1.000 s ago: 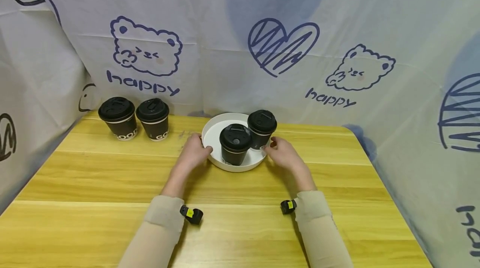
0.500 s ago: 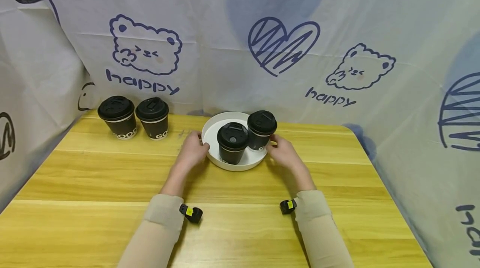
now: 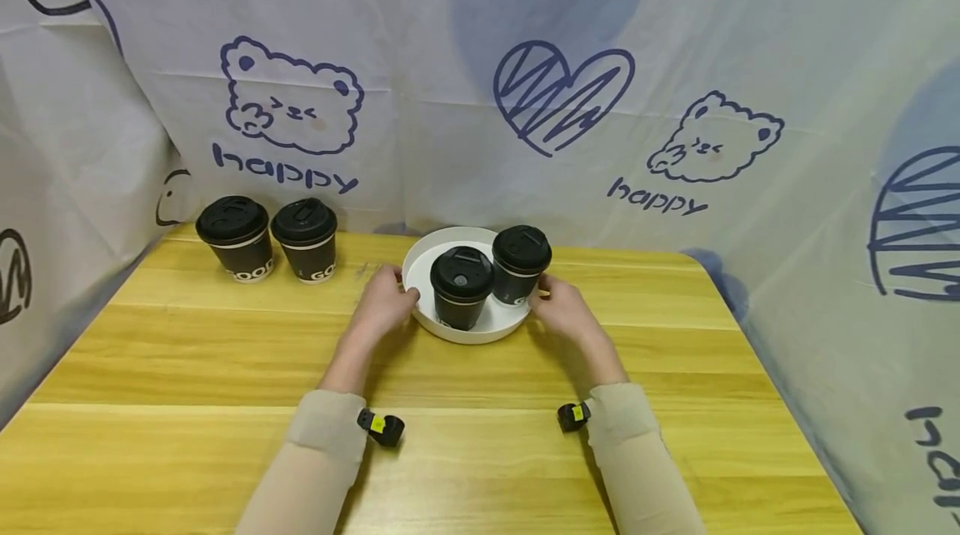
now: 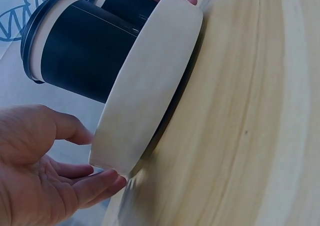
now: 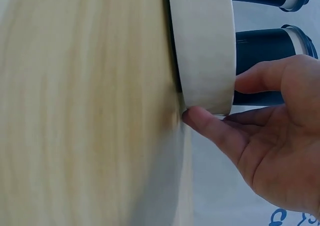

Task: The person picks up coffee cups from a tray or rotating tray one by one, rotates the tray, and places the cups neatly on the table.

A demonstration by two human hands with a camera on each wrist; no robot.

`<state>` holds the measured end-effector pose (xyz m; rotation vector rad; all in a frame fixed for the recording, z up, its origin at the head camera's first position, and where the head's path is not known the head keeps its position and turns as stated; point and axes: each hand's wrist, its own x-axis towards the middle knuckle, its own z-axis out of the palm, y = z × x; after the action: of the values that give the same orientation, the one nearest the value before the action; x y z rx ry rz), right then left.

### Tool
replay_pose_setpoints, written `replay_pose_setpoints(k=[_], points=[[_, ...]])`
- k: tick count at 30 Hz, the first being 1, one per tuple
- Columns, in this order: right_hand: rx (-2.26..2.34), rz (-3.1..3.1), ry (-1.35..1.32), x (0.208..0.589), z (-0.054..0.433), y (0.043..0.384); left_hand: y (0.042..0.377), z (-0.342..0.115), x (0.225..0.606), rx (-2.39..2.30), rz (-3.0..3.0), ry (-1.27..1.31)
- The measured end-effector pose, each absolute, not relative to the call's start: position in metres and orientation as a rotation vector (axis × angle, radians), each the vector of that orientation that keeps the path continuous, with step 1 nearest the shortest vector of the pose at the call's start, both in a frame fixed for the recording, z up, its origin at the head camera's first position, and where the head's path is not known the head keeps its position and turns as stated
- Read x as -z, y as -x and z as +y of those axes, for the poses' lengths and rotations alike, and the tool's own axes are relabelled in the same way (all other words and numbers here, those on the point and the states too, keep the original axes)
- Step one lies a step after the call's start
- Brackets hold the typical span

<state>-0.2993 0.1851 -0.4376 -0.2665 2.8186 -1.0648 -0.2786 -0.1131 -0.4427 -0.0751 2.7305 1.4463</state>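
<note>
A round white tray [image 3: 429, 289] with a low wall carries two black paper cups with black lids. The front cup [image 3: 461, 310] stands upright left of the rear cup [image 3: 514, 281]. My left hand [image 3: 381, 304] grips the tray's left side, thumb at the rim and fingers low on the outer wall in the left wrist view. On the opposite side my right hand [image 3: 567, 310] holds the tray the same way, its thumb beside a cup in the right wrist view. A dark strip shows along the tray's lower edge in both wrist views.
Two more lidded black cups, a left one [image 3: 240, 252] and a right one [image 3: 309, 252], stand at the table's back left. Behind the wooden table [image 3: 465, 452] hangs a white printed cloth [image 3: 435, 143], close to the tray.
The front cup has shifted slightly left on the tray, opening a little distance from the rear cup. Both hands have stayed at the tray's sides, with hardly any other movement.
</note>
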Motion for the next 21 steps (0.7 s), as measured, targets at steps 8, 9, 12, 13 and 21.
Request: replay_pose_setpoints(k=[8,9,12,13,21], points=[[0.977,2.816,0.284,0.43,0.184,0.293,0.279,-0.114,0.442,-1.387,2.733,0.049],[0.959,2.821,0.29,0.429,0.183,0.292,0.279,-0.114,0.442,-1.39,2.731,0.046],[0.911,2.833,0.302,0.426,0.181,0.29,0.279,-0.115,0.443,-1.385,2.735,0.036],[0.898,2.836,0.308,0.425,0.181,0.289,0.279,-0.115,0.443,-1.381,2.735,0.035],[0.909,2.814,0.282,0.422,0.182,0.288,0.28,-0.114,0.442,-1.374,2.723,0.043]])
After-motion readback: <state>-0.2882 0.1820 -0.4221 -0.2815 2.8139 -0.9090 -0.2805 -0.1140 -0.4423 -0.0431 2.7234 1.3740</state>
